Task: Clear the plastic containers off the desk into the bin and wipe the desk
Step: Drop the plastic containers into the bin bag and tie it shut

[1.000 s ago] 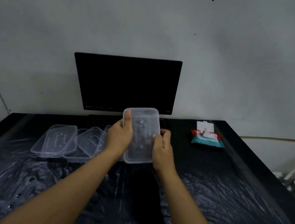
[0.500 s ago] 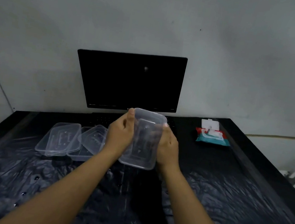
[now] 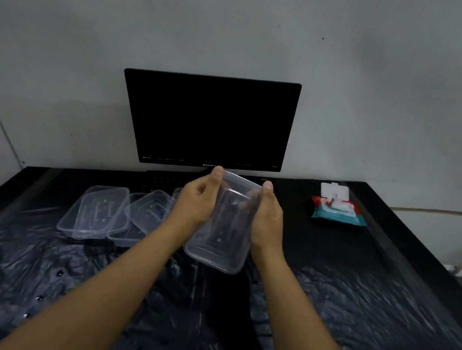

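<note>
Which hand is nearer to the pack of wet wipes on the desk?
The right hand. It holds the clear container on the side facing the wipes pack, with bare desk between them. The left hand holds the container's far side.

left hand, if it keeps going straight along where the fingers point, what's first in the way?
The left hand grips the clear container and points up and away. First in that line is probably the dark monitor; depth is unclear from this single view.
</note>
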